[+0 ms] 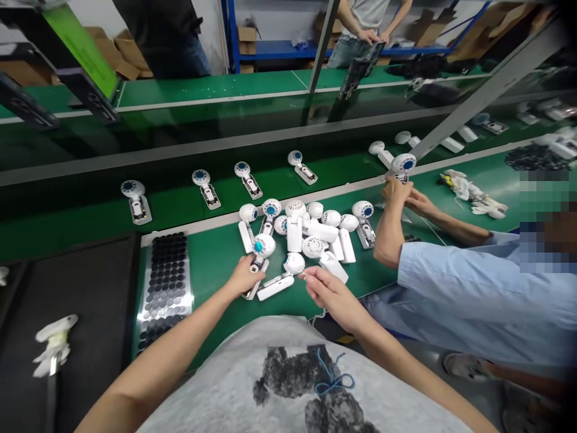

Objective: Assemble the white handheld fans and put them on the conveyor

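Note:
My left hand [246, 276] grips the open handle of a white handheld fan [264, 245] with a teal centre, low over the green bench. To its right, the fingers of my right hand [322, 288] are pinched together on something small and pale that I cannot make out. Between the hands lies another white fan [276, 287], its handle closed. Just beyond them is a pile of white fans [313, 246], some with blue centres. One fan with an open handle [366, 233] lies at the right of the pile.
Several open fans lie on the green conveyor [171, 198] behind the bench. A sheet of black round pads [167, 270] is at the left. A co-worker in a blue sleeve [451, 264] holds a fan close by on the right. A slanted metal post [478, 90] stands beyond.

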Motion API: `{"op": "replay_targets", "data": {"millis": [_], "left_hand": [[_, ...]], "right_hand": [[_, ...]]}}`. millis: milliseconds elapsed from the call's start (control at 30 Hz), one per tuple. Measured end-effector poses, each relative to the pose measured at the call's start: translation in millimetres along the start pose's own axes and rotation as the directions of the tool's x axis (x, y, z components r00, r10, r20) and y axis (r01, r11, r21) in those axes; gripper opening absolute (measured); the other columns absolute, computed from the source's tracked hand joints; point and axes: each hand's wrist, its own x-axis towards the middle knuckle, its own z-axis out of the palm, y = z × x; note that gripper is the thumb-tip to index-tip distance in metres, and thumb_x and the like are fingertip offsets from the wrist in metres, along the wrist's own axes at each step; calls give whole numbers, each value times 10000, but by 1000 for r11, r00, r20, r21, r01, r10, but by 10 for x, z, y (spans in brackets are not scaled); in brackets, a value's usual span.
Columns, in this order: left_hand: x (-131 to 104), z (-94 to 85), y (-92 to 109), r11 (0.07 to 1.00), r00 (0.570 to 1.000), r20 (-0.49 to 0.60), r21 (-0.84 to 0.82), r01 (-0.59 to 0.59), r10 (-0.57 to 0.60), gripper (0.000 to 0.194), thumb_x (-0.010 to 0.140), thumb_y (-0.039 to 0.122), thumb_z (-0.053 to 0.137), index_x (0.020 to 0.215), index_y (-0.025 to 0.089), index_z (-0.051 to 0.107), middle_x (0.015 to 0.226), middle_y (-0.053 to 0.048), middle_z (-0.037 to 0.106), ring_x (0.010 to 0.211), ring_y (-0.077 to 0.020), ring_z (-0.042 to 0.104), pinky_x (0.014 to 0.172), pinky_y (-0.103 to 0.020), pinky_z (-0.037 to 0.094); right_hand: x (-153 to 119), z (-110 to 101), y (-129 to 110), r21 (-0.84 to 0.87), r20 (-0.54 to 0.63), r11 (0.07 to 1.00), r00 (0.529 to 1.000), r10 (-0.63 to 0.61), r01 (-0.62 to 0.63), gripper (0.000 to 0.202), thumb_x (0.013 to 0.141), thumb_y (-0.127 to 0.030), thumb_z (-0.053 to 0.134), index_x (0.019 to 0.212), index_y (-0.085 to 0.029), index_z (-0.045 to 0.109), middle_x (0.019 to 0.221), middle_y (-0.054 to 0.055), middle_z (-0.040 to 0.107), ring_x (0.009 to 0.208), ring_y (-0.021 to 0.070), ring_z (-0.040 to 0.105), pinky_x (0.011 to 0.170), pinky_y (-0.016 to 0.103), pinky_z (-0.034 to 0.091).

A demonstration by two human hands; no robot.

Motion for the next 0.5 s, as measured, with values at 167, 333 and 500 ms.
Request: {"op": "replay_targets", "data": {"millis": [167, 333, 500], "left_hand": [[-416, -359, 418, 793, 995, 14, -604, 84, -95, 548, 648, 304, 668, 1134, 193, 439, 936, -29, 592, 753, -137, 569, 648, -230, 457], [-709, -445, 770, 484, 989, -2, -872, 71, -148, 371, 655, 389, 681, 948, 199, 557, 775, 16, 578, 655, -105, 524, 545, -186, 408], [-834, -352, 801, 496, 992, 8, -866, 71, -128, 373, 633, 372, 710, 938, 224, 554, 671, 56, 510, 554, -72, 467, 510, -184, 402]], "right_hand": [[10, 133, -124, -135, 83, 981, 989, -126, 136, 168, 885, -347, 425, 845, -187, 457, 641, -24, 537, 527, 94, 407, 496, 224, 312], [20, 348, -295, -191, 167, 951, 963, -214, 244, 132, 892, -295, 415, 842, -193, 482, 647, -18, 556, 637, 126, 509, 637, 264, 393], [6, 471, -330, -218, 195, 931, 948, -253, 293, 117, 880, -278, 441, 825, -188, 490, 639, -21, 569, 606, 120, 515, 603, 252, 398]]}}
